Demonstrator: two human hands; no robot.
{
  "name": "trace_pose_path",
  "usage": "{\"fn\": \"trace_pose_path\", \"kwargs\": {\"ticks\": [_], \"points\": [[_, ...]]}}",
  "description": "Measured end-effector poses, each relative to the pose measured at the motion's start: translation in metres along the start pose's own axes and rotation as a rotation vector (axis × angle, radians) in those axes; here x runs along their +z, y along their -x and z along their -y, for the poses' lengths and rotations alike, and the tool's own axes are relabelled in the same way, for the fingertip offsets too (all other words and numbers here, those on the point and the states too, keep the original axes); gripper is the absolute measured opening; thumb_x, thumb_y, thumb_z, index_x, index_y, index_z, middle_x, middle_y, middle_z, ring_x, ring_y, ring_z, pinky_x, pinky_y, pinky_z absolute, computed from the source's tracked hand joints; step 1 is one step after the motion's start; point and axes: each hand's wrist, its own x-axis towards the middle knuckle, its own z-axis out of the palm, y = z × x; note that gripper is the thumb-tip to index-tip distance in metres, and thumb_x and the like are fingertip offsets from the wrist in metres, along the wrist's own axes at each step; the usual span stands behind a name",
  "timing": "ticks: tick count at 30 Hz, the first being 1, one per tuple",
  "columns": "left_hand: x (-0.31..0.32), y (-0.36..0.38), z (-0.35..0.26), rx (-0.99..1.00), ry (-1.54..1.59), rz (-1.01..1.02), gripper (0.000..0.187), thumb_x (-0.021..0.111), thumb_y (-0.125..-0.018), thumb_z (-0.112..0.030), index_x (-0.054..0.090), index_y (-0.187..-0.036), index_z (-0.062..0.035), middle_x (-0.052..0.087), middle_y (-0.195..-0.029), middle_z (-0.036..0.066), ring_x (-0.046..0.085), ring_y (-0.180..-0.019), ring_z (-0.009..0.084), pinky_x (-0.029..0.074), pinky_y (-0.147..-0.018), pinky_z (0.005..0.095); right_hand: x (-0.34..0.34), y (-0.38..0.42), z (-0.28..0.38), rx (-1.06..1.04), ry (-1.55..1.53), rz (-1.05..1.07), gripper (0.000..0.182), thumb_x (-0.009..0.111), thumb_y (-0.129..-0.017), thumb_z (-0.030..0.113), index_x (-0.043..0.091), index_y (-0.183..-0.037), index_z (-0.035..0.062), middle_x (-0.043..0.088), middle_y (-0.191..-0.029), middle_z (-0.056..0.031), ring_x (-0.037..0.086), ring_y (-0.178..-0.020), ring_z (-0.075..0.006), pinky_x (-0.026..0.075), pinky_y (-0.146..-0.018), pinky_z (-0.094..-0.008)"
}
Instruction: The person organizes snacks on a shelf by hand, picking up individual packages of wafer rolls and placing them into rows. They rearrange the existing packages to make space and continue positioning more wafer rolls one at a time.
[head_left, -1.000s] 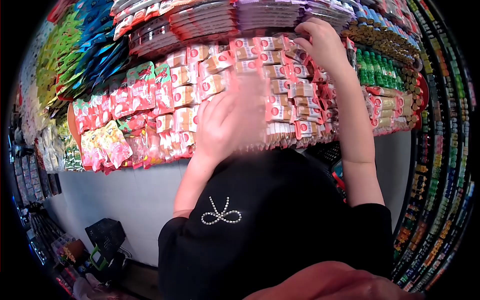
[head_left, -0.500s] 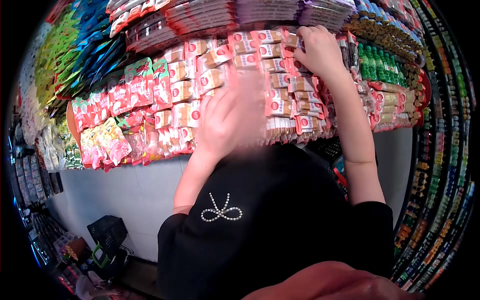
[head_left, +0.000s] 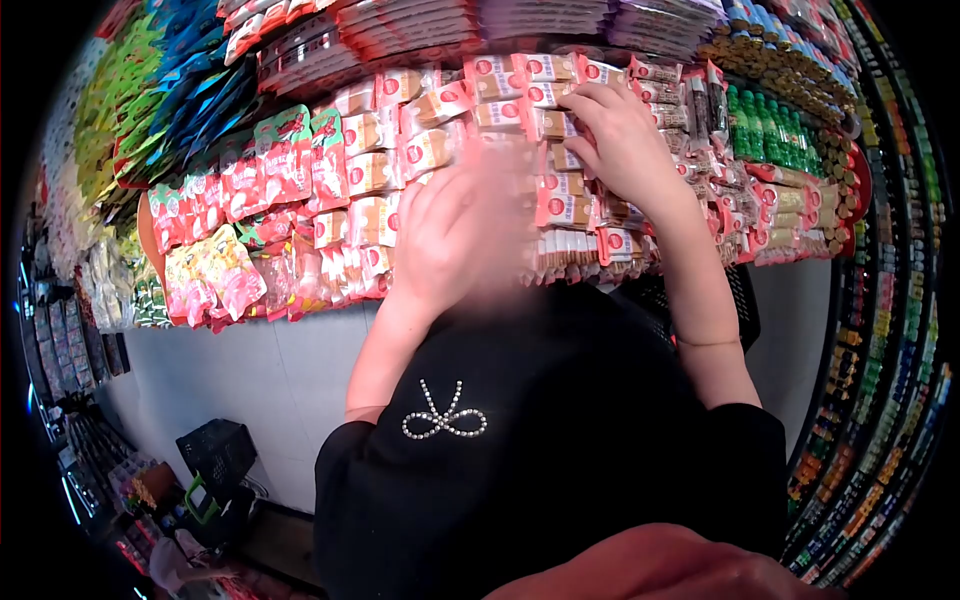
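Rows of small pink, white and tan snack packets [head_left: 427, 150] lie across the middle of the display. Over their right part is my right hand [head_left: 622, 140], its thumb and fingers bent and spread, with the fingertips on packets near the top rows. My left hand [head_left: 440, 240] is at the front middle of the packets. A blurred patch hides most of its fingers, so what it touches or holds cannot be made out. Below the right hand, a row of packets [head_left: 570, 245] stands on edge along the front.
Red and green pouches [head_left: 268, 165] lie left of the packets, green bottle-shaped items [head_left: 765, 125] to the right. Purple packs [head_left: 660, 30] are stacked behind. A dark basket [head_left: 217, 450] is on the floor at lower left. Part of another person [head_left: 175, 565] shows at bottom left.
My right hand has moved slightly left and down over the packets, uncovering packets at the upper right. My left hand has barely moved.
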Motion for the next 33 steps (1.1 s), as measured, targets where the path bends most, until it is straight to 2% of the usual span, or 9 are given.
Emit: {"fn": "trace_pose_path", "kwargs": {"ticks": [3, 4, 11, 16, 20, 23, 27, 30, 33], "points": [[0.000, 0.000, 0.001, -0.023, -0.013, -0.007, 0.042, 0.074, -0.065, -0.008, 0.063, -0.105, -0.0048, 0.059, -0.110, 0.010, 0.055, -0.102, 0.0293, 0.041, -0.083, 0.0380, -0.014, 0.004, 0.005, 0.032, -0.008, -0.059, 0.037, 0.066, -0.075, 0.011, 0.056, -0.110, 0.0047, 0.057, -0.108, -0.0120, 0.051, -0.103, -0.0314, 0.042, -0.089, -0.0397], [0.000, -0.001, 0.001, -0.031, -0.016, -0.006, 0.042, 0.074, -0.065, -0.008, 0.063, -0.105, -0.0048, 0.059, -0.110, 0.010, 0.055, -0.102, 0.0293, 0.041, -0.083, 0.0380, -0.018, 0.005, 0.008, 0.033, -0.030, -0.123, 0.029, 0.064, -0.074, 0.011, 0.060, -0.101, 0.0046, 0.058, -0.101, -0.0114, 0.052, -0.101, -0.0299, 0.042, -0.089, -0.0402], [0.006, -0.031, -0.003, -0.125, -0.160, 0.104, 0.039, 0.062, -0.073, -0.004, 0.059, -0.112, -0.0069, 0.058, -0.115, 0.006, 0.053, -0.108, 0.0228, 0.039, -0.085, 0.0356, -0.030, 0.017, 0.024, 0.002, -0.130, -0.064, 0.023, 0.066, -0.073, 0.009, 0.062, -0.094, 0.0034, 0.058, -0.096, -0.0103, 0.053, -0.096, -0.0293, 0.043, -0.084, -0.0395], [0.009, -0.038, 0.001, -0.065, -0.246, 0.248, 0.037, 0.057, -0.075, -0.005, 0.056, -0.112, -0.0080, 0.057, -0.109, 0.004, 0.052, -0.107, 0.0212, 0.034, -0.087, 0.0433, -0.029, 0.027, 0.018, 0.000, -0.142, -0.126, 0.022, 0.068, -0.072, 0.009, 0.062, -0.093, 0.0037, 0.058, -0.095, -0.0103, 0.054, -0.093, -0.0297, 0.044, -0.082, -0.0391], [0.009, -0.038, -0.001, -0.092, -0.244, 0.275, 0.037, 0.059, -0.074, -0.006, 0.056, -0.110, -0.0075, 0.057, -0.107, 0.004, 0.052, -0.105, 0.0207, 0.032, -0.088, 0.0454, -0.034, 0.038, 0.014, 0.047, -0.130, -0.162, 0.021, 0.068, -0.073, 0.009, 0.062, -0.092, 0.0037, 0.059, -0.095, -0.0107, 0.055, -0.092, -0.0298, 0.045, -0.080, -0.0384], [0.002, -0.039, -0.004, -0.094, -0.269, 0.236, 0.037, 0.062, -0.072, -0.006, 0.056, -0.108, -0.0077, 0.057, -0.105, 0.004, 0.053, -0.102, 0.0203, 0.031, -0.086, 0.0415, -0.035, 0.047, 0.009, 0.106, -0.148, -0.198, 0.020, 0.068, -0.074, 0.008, 0.063, -0.093, 0.0038, 0.061, -0.096, -0.0108, 0.056, -0.091, -0.0293, 0.045, -0.080, -0.0378], [-0.009, -0.040, -0.014, -0.048, -0.181, 0.079, 0.042, 0.066, -0.067, -0.005, 0.056, -0.107, -0.0090, 0.059, -0.101, 0.003, 0.055, -0.097, 0.0201, 0.030, -0.079, 0.0374, -0.040, 0.055, 0.002, 0.185, -0.136, -0.250, 0.019, 0.066, -0.076, 0.007, 0.064, -0.094, 0.0040, 0.061, -0.096, -0.0108, 0.056, -0.092, -0.0282, 0.046, -0.080, -0.0365], [-0.002, -0.048, -0.031, -0.022, -0.017, 0.308, 0.040, 0.067, -0.067, -0.008, 0.056, -0.105, -0.0090, 0.058, -0.099, 0.004, 0.055, -0.095, 0.0191, 0.030, -0.077, 0.0380, -0.038, 0.056, -0.003, 0.205, -0.144, -0.301, 0.019, 0.065, -0.076, 0.005, 0.064, -0.095, 0.0037, 0.061, -0.095, -0.0105, 0.056, -0.091, -0.0280, 0.045, -0.080, -0.0357], [0.020, -0.045, -0.029, 0.104, -0.022, 0.293, 0.037, 0.065, -0.069, -0.012, 0.056, -0.105, -0.0094, 0.057, -0.099, 0.004, 0.055, -0.095, 0.0187, 0.030, -0.077, 0.0391, -0.043, 0.058, 0.002, 0.181, -0.109, -0.213, 0.020, 0.065, -0.076, 0.006, 0.063, -0.096, 0.0020, 0.062, -0.098, -0.0113, 0.058, -0.093, -0.0274, 0.046, -0.080, -0.0346]]}}
